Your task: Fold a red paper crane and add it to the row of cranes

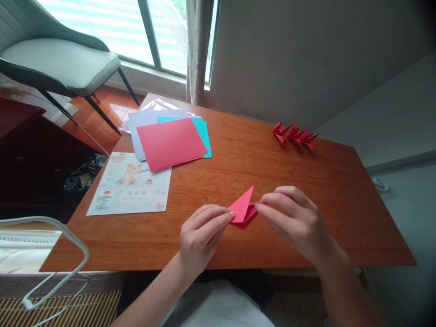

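A partly folded red origami piece [241, 210] is held above the wooden table between my two hands. One pointed flap rises from it, and narrower folded layers stick out toward the right. My left hand [203, 230] pinches its left end between thumb and fingers. With thumb and fingertips, my right hand [295, 219] pinches a thin point at its right end. The fingertips hide part of both ends. Several finished-looking red paper cranes [295, 135] stand in a row at the table's back right.
On the wooden table [238, 170], red sheets [172, 144] lie over blue and pale lilac paper. In front of them is a bear-printed sheet [131, 188]. A grey chair [64, 63] stands beyond the left edge; a white metal frame [80, 243] is at the near left.
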Demonstrator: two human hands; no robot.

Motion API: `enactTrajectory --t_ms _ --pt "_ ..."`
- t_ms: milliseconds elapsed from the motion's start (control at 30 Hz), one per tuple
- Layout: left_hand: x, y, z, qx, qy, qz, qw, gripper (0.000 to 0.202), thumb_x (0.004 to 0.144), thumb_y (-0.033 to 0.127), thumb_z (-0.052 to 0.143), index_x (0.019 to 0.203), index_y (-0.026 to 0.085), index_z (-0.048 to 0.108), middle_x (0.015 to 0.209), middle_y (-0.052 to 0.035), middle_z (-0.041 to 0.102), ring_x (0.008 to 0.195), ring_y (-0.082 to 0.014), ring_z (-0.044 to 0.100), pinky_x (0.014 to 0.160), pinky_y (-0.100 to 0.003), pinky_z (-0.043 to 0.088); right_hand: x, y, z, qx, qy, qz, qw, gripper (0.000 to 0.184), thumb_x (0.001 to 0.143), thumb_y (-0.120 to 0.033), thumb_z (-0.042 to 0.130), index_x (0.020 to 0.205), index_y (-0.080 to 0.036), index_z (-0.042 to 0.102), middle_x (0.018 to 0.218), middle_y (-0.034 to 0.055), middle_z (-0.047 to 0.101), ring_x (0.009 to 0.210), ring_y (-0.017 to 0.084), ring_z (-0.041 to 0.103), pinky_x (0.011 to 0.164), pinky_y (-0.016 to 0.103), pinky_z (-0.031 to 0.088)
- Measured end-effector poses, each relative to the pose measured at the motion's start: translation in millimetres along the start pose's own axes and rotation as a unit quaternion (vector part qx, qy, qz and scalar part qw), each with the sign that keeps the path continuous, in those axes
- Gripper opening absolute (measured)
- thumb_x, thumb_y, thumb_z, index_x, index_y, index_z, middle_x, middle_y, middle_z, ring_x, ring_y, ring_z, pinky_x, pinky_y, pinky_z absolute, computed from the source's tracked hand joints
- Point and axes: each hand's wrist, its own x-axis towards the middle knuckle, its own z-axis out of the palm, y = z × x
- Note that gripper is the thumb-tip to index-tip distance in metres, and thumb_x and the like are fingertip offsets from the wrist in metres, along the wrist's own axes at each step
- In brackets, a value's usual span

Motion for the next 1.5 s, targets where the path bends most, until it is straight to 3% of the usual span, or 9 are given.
enactTrajectory --t_ms 267,567,767,833,967,1100,1167,1300,1500 --pt "-1 -2 3.3 0.02 -0.014 0.014 1.0 0.031 0.089 0.004 0.064 0.109 0.026 0.075 0.099 -0.0071 0.076 0.09 -0.0191 0.071 0.077 -0.031 0.06 -1 10 -9 0.003 0.042 0.022 0.999 0.025 0.086 -0.008 0.07 0.105 -0.025 0.073 0.099 0.0065 0.073 0.09 0.023 0.062 0.082 0.041 0.057" --pt "-4 -4 3.9 0.033 -0.022 0.037 0.999 0.031 0.09 0.006 0.064 0.111 0.026 0.074 0.099 -0.0064 0.075 0.089 -0.0183 0.071 0.077 -0.03 0.06 19 -12 1 0.012 -0.043 -0.076 0.996 0.018 0.095 -0.012 0.061 0.101 -0.024 0.074 0.097 0.0042 0.076 0.096 0.021 0.064 0.081 0.036 0.054" --pt "-1 -2 3.0 0.006 -0.021 0.025 0.999 0.034 0.086 0.0 0.065 0.109 0.024 0.075 0.099 -0.0065 0.076 0.091 -0.018 0.072 0.078 -0.029 0.06 0 35 4 0.005 -0.038 0.03 0.999 0.016 0.095 -0.017 0.064 0.103 -0.027 0.074 0.106 0.0032 0.077 0.104 0.025 0.062 0.088 0.044 0.05" --pt "1 -1 1.9 -0.028 -0.022 -0.012 0.999 0.03 0.087 0.001 0.065 0.104 0.023 0.076 0.099 -0.0063 0.076 0.089 -0.0174 0.073 0.078 -0.027 0.06 -7 44 11 0.072 -0.016 0.083 0.994 0.015 0.095 -0.018 0.064 0.099 -0.027 0.075 0.103 0.0036 0.077 0.101 0.024 0.063 0.089 0.044 0.053" --pt "7 -2 -0.2 -0.154 -0.008 -0.144 0.978 0.017 0.086 0.007 0.07 0.094 0.021 0.076 0.095 -0.0069 0.077 0.087 -0.0192 0.074 0.077 -0.027 0.06 -12 35 34 0.277 0.003 0.205 0.939 0.014 0.096 -0.027 0.063 0.105 -0.024 0.074 0.104 0.0058 0.075 0.098 0.021 0.069 0.09 0.04 0.056" --pt "10 -1 -0.2 -0.25 -0.001 -0.224 0.942 0.009 0.083 0.012 0.074 0.089 0.018 0.076 0.093 -0.0081 0.078 0.084 -0.0195 0.074 0.073 -0.026 0.06 -6 9 53 0.485 -0.001 0.238 0.842 0.023 0.093 -0.038 0.067 0.108 -0.022 0.071 0.102 0.0059 0.073 0.089 0.018 0.069 0.081 0.034 0.058" --pt "10 0 0.4 -0.273 -0.005 -0.232 0.934 0.009 0.082 0.011 0.075 0.088 0.018 0.077 0.092 -0.0072 0.079 0.083 -0.0183 0.074 0.073 -0.024 0.06 0 1 56 0.527 0.013 0.24 0.815 0.025 0.093 -0.043 0.066 0.105 -0.021 0.071 0.1 0.0062 0.072 0.088 0.018 0.068 0.079 0.033 0.057" --pt "9 -1 0.6 -0.283 -0.031 -0.236 0.929 0.016 0.082 0.007 0.074 0.09 0.02 0.077 0.093 -0.0045 0.079 0.084 -0.0154 0.073 0.076 -0.021 0.059 9 -2 56 0.503 0.009 0.175 0.846 0.021 0.091 -0.04 0.07 0.09 -0.02 0.075 0.087 0.0051 0.071 0.079 0.017 0.066 0.073 0.029 0.054" --pt "8 -3 -2.4 -0.237 -0.051 -0.203 0.949 0.022 0.083 0.006 0.073 0.094 0.025 0.077 0.097 -0.0026 0.078 0.089 -0.0159 0.074 0.082 -0.023 0.058 12 -8 42 0.402 0.039 0.077 0.911 0.015 0.094 -0.018 0.067 0.103 -0.023 0.076 0.089 0.0062 0.074 0.079 0.016 0.065 0.07 0.027 0.052"
